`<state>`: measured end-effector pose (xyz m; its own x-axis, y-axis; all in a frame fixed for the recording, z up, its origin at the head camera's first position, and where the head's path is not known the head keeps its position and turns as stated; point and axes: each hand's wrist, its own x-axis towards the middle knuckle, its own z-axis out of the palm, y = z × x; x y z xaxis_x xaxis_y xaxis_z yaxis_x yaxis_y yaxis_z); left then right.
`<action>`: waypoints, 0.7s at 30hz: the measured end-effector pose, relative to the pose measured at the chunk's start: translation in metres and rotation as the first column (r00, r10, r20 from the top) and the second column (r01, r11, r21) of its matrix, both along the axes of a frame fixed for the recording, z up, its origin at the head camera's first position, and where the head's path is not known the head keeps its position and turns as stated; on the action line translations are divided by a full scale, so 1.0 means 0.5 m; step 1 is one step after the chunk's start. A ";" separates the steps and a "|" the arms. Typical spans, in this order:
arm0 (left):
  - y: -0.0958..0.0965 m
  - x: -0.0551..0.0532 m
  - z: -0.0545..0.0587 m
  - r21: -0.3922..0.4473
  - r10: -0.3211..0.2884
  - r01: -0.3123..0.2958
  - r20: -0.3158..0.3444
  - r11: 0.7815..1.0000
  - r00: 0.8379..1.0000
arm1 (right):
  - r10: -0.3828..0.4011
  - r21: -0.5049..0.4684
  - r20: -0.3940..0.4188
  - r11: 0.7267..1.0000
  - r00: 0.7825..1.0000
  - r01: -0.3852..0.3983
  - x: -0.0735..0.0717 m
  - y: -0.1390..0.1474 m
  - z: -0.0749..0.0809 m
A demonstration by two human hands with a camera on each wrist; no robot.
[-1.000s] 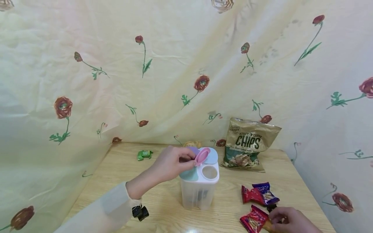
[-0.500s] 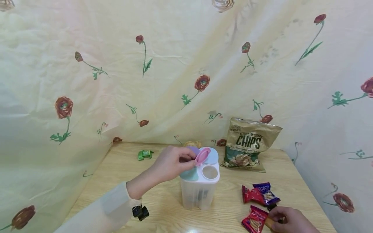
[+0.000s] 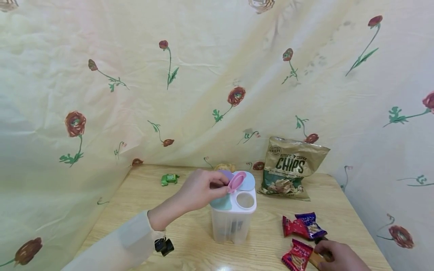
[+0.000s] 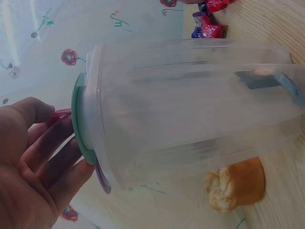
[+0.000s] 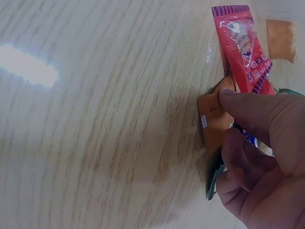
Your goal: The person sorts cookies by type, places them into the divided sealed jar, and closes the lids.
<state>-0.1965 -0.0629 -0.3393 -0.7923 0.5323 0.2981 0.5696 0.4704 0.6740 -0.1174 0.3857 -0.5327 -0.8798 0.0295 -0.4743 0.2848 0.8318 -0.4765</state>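
A clear plastic storage container (image 3: 230, 226) stands upright on the table, with a white top and pastel flap lids. My left hand (image 3: 200, 190) pinches the raised pink lid (image 3: 237, 182) between thumb and fingers, and the round opening (image 3: 245, 200) beside it is uncovered. In the left wrist view its other fingers lie along the mint-green lid (image 4: 81, 119). At the table's right front, my right hand (image 3: 339, 256) grips a small orange packet (image 5: 215, 119) with thumb and fingertips. Close by lie a red snack packet (image 3: 297, 255) and a dark packet (image 5: 214, 174).
Another red packet (image 3: 294, 227) and a purple one (image 3: 310, 224) lie farther back. A gold chips bag (image 3: 291, 169) stands at the back right, a green-wrapped sweet (image 3: 169, 179) lies back left. A piece of bread (image 4: 238, 186) sits behind the container.
My right hand has shifted slightly, and more of the orange packet shows beside the red one. The left hand keeps holding the pink lid up.
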 end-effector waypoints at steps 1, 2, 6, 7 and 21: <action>0.000 0.000 0.001 -0.001 0.001 -0.001 0.001 1.000 1.000 | -0.010 -0.004 -0.003 1.000 1.000 0.010 -0.002 0.001 -0.001; 0.000 0.000 0.001 -0.001 0.001 -0.001 0.003 1.000 1.000 | -0.017 -0.011 -0.009 1.000 1.000 0.017 -0.003 0.002 -0.003; 0.001 0.001 0.002 -0.005 0.001 -0.001 0.001 1.000 1.000 | -0.059 -0.041 -0.026 0.997 0.998 0.058 -0.005 0.006 -0.005; 0.001 0.001 0.002 -0.006 0.000 0.000 0.000 1.000 1.000 | -0.065 -0.047 -0.024 0.997 0.998 0.064 -0.004 0.008 -0.005; 0.001 0.002 0.002 -0.001 0.001 -0.001 0.004 1.000 1.000 | -0.055 -0.054 -0.027 0.997 0.998 0.054 0.012 -0.002 0.030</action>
